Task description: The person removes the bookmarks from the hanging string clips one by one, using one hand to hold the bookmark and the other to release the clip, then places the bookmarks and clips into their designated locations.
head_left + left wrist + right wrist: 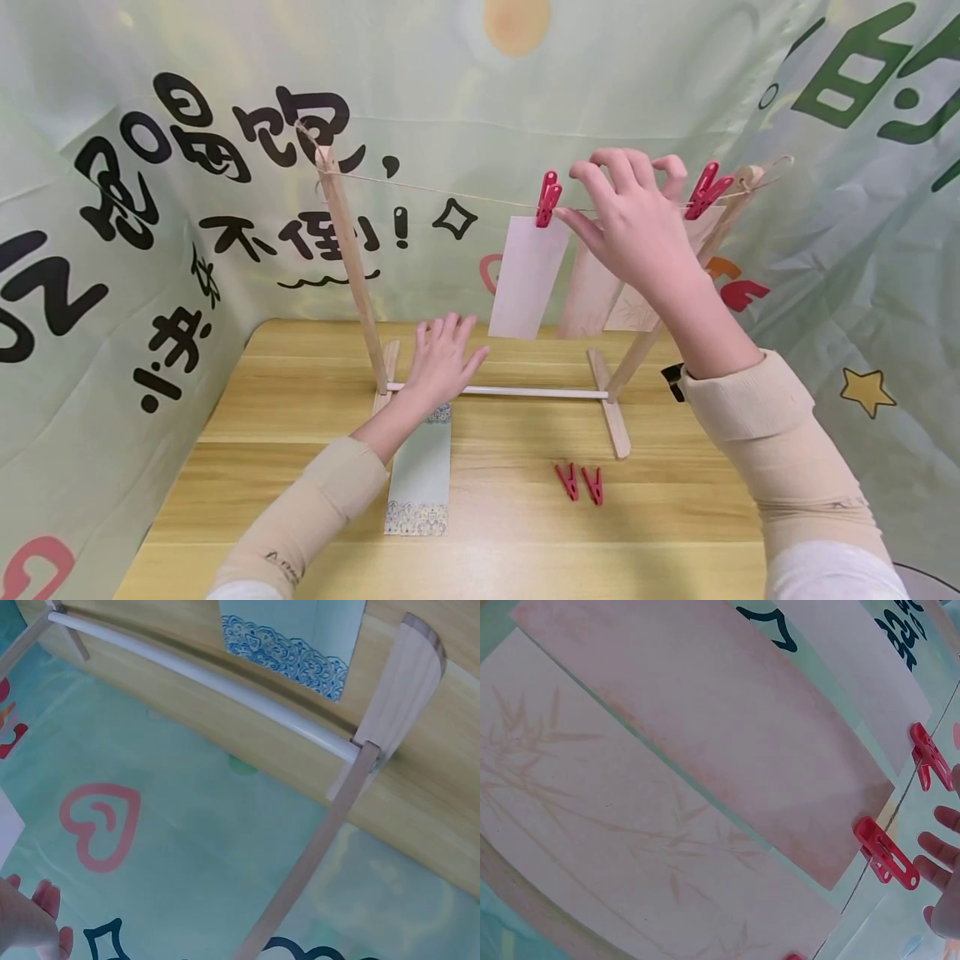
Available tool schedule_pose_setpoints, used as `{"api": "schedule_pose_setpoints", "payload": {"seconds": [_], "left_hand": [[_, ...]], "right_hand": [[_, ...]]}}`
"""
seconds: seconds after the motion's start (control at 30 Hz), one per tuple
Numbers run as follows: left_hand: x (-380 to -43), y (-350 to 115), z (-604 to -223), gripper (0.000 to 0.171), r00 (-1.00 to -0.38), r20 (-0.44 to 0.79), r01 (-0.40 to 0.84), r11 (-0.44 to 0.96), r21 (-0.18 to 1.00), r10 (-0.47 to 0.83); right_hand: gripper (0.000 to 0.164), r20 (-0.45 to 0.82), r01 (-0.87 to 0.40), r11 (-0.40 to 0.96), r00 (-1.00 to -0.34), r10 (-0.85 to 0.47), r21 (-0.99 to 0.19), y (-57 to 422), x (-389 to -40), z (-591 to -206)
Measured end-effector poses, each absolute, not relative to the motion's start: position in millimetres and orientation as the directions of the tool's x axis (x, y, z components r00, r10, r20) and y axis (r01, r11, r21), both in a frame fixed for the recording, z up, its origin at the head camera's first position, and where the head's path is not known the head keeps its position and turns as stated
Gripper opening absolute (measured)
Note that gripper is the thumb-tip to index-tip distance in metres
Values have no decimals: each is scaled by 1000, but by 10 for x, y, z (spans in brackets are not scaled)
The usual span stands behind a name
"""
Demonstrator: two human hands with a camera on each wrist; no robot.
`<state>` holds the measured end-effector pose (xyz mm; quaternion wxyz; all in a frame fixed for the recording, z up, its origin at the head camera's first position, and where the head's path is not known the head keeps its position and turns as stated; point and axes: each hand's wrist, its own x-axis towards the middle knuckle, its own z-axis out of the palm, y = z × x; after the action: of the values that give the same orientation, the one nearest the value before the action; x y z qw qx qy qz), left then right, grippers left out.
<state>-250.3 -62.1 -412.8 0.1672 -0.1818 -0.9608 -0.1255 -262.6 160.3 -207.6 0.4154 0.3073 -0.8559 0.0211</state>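
My right hand (633, 221) is raised at the string (435, 190), fingers spread and gently bent, holding nothing. In the right wrist view its fingertips are beside a red clothespin (889, 853) clipping a pinkish card (705, 735); whether they touch is unclear. In the head view the hand hides that clothespin. Left of it, another clothespin (549, 200) holds a plain pale card (528, 275); a bamboo-patterned card (630, 825) hangs at the right. My left hand (442, 362), fingers extended, hovers near the left post (350, 267), above a light-blue card (420, 475) with patterned ends.
Two red clothespins (581, 483) lie on the wooden table (510, 550). A white rod (532, 392) joins the feet of the rack's left and right posts (637, 358). Printed cloth (420, 75) hangs behind and at both sides.
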Motion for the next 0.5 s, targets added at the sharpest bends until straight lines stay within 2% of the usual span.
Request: {"api": "schedule_pose_setpoints", "payload": {"seconds": [0.13, 0.5], "left_hand": [[-2511, -586, -4121, 52, -880, 359, 392, 902, 182, 310], [-2531, -523, -4105, 51, -879, 365, 399, 893, 211, 306]], "right_hand": [[36, 708, -542, 812, -484, -514, 219, 1563, -2647, -2044], [39, 575, -500, 840, -632, -520, 211, 1491, -2675, -1951]]}}
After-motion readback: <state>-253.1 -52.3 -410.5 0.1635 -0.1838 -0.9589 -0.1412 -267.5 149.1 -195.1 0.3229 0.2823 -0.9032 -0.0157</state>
